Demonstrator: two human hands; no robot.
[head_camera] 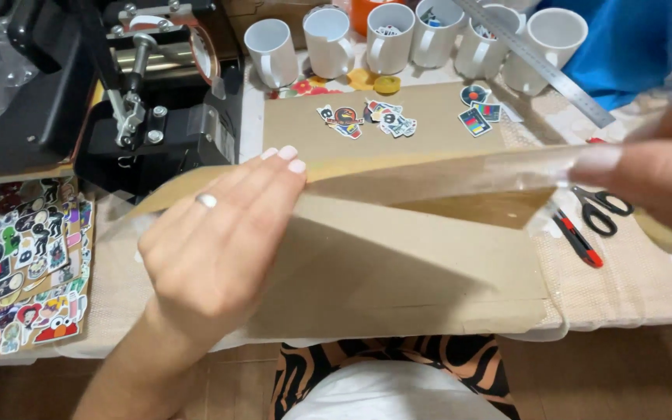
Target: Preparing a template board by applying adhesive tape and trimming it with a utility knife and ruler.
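Observation:
My left hand, with a ring on one finger, grips the left part of a wide strip of brown kraft paper lifted off the table, fingers wrapped over its top edge. My right hand, blurred and close to the camera, pinches the strip's right end, where clear film shows. Under the strip lies a flat brown cardboard sheet.
Several white mugs line the back of the table, before a second brown sheet with small cut stickers. A black mug press stands at left. Sticker sheets, black scissors, a red-and-black cutter and a metal ruler lie around.

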